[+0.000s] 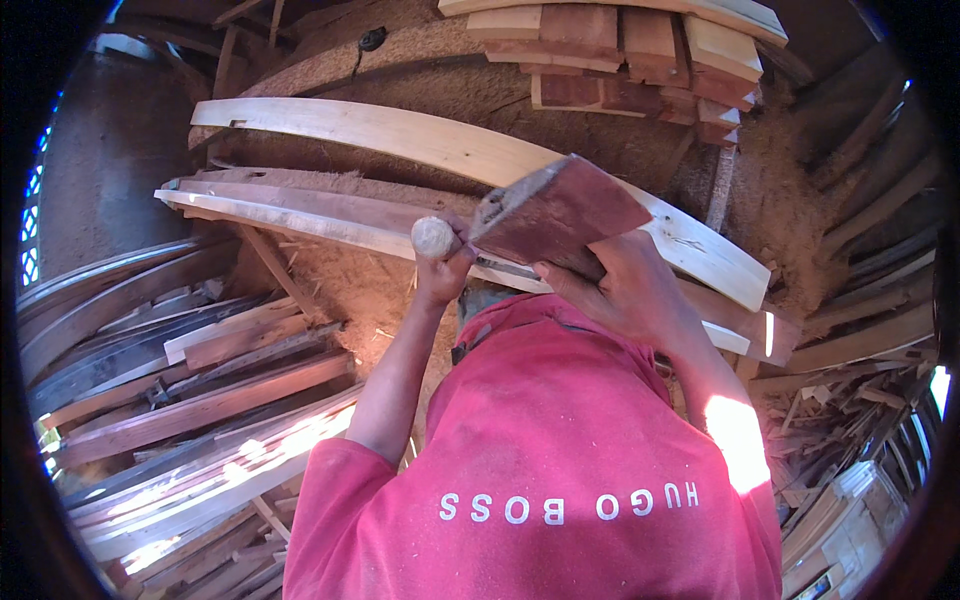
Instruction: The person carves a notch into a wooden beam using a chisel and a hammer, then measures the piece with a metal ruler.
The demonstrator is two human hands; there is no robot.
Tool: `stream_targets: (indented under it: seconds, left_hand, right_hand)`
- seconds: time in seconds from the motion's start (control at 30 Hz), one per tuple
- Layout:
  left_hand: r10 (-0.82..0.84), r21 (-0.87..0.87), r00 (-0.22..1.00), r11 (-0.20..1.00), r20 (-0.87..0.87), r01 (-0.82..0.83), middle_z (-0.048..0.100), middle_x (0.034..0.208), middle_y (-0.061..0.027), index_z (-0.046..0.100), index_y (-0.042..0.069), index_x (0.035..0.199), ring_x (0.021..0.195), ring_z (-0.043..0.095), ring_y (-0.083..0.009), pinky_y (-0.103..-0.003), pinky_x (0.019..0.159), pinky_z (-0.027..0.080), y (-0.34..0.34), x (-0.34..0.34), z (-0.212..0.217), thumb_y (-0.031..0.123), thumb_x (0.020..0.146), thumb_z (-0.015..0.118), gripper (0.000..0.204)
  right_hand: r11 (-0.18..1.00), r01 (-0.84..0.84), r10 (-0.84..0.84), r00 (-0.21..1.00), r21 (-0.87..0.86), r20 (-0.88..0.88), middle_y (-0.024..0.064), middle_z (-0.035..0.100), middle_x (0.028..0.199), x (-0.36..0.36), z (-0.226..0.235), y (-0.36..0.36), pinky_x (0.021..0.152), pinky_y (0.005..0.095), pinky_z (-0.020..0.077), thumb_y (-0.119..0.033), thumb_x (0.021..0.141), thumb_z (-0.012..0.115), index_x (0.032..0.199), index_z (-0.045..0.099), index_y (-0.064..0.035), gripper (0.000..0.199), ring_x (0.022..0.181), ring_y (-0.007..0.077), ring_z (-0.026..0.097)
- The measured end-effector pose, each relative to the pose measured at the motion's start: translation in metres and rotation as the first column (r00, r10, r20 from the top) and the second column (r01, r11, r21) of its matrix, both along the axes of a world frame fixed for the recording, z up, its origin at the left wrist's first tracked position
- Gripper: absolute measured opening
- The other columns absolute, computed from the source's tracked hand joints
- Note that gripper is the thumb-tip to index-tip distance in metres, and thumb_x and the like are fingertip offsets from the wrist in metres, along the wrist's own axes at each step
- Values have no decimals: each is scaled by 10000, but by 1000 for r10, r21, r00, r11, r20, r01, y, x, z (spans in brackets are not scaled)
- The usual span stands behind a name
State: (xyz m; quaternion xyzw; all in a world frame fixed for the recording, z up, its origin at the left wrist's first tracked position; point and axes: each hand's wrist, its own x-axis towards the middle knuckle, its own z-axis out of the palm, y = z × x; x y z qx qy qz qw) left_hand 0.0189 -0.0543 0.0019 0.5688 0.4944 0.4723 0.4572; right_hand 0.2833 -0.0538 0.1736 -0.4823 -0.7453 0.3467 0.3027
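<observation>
My left hand [445, 268] is closed around a wooden-handled chisel [433, 238], whose round, pale butt end points up at me. Its blade is hidden below the fist. Just to the right, my right hand [625, 285] grips a wooden mallet [565, 215] with a blocky reddish head and a worn, pale end. Most of the right fingers and the mallet's handle are out of sight behind the head and hand. Both tools are over a long narrow plank [300, 222] with a pale edge, lying crosswise in front of me.
Beyond it lies a pale curved board [400, 133] with a small slot near its left end. Stacked short planks [575, 38] stand at the far right. Long timbers [220, 400] are piled on the left, scrap wood [840, 420] on the right. Sawdust [375, 295] covers the ground.
</observation>
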Motion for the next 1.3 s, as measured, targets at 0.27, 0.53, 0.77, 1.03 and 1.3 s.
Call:
stream_targets:
  seconds: [0.27,0.53,0.77,1.03,1.3]
  left_hand:
    - [2,102,1000,995,-7,-2,684,1107,-101,661,14,1133,1018,648,-191,-351,899,506,-8,12,15,42,762,655,373]
    - [10,-5,997,1000,70,-10,709,1018,-84,676,13,1096,950,674,-198,-336,843,526,-20,11,-1,57,779,702,321]
    - [2,103,997,995,-83,6,695,1048,-108,689,4,1051,967,654,-211,-352,856,517,-22,1,-18,7,778,672,274]
    - [-4,92,999,996,49,-1,706,1014,-100,701,8,1031,941,663,-215,-358,839,522,-15,6,-31,-27,775,685,259]
    - [49,71,994,996,100,-56,717,990,-78,709,19,1014,934,664,-188,-350,813,529,-20,15,-20,24,778,740,238]
  right_hand:
    - [975,-178,169,983,135,76,195,662,787,-31,27,31,650,471,538,-268,902,652,1008,616,-21,271,745,397,665]
    - [951,-222,291,880,-217,374,188,679,916,-29,48,41,731,486,518,-287,905,661,1029,626,-42,278,868,404,651]
    - [977,-203,211,966,-65,147,192,673,939,-30,53,40,746,468,515,-200,860,727,1098,633,-49,298,895,405,644]
    - [963,-234,255,954,-136,158,192,676,894,-34,49,40,698,459,514,-193,873,719,1113,621,-44,299,829,412,647]
    - [962,-250,263,958,-110,115,196,676,860,-35,56,37,702,496,520,-205,876,687,1074,572,-38,284,819,418,653]
